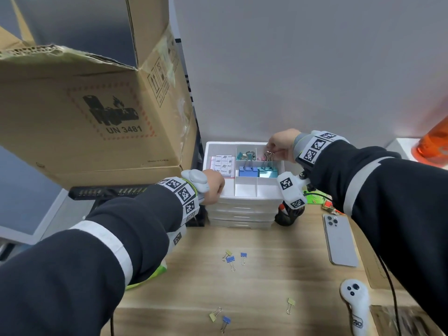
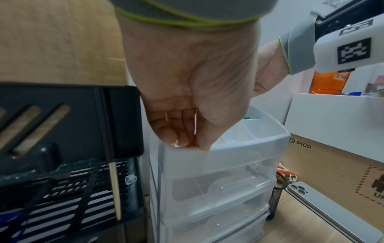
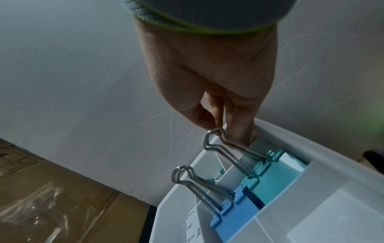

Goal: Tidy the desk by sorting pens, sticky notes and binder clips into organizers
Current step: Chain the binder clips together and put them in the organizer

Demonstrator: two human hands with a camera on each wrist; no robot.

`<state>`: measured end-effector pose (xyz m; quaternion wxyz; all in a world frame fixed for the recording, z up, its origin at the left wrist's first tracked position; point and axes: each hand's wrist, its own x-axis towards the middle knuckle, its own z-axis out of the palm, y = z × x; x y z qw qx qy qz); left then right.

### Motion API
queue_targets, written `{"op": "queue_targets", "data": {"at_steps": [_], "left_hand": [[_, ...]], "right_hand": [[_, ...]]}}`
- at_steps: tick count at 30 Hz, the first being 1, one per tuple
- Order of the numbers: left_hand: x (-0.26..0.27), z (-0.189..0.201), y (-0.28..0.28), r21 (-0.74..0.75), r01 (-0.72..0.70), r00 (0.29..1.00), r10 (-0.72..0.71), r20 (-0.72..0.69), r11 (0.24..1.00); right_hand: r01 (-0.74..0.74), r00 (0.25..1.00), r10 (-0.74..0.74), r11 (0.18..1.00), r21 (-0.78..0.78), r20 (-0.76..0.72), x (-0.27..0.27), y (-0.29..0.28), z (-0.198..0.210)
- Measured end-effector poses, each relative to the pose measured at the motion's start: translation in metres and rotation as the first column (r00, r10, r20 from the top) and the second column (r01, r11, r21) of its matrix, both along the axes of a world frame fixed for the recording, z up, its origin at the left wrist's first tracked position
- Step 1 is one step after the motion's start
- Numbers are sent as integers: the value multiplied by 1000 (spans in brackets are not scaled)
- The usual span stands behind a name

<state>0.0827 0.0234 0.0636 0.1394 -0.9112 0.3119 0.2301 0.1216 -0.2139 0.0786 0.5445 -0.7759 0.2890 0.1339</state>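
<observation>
A white drawer organizer stands at the back of the wooden desk, its top tray split into compartments. In the middle compartment sit a large blue binder clip and a large teal binder clip, handles up. My right hand pinches the teal clip's wire handles from above. My left hand grips the tray's front left rim. A pack of sticky notes lies in the left compartment. Several small blue and yellow binder clips lie loose on the desk.
A big cardboard box looms at the left over a black slotted tray. A phone and a white controller lie at the right. An orange bottle stands far right. A black mesh holder stands beside the organizer.
</observation>
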Motion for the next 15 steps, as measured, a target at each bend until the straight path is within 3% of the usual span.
{"op": "queue_targets", "data": {"at_steps": [2, 6, 11, 15], "left_hand": [[-1, 0, 0, 19, 12, 1000, -12, 2, 1000], [-8, 5, 1, -60, -38, 998, 36, -44, 997], [-24, -19, 25, -375, -34, 998, 53, 41, 926], [-52, -33, 36, -470, 60, 997, -30, 71, 881]], "right_hand": [[62, 997, -63, 998, 17, 52, -3, -1, 0], [302, 935, -322, 942, 144, 147, -22, -6, 1], [487, 826, -523, 850, 202, 209, -65, -21, -14], [545, 800, -561, 828, 131, 213, -106, -27, -46]]}}
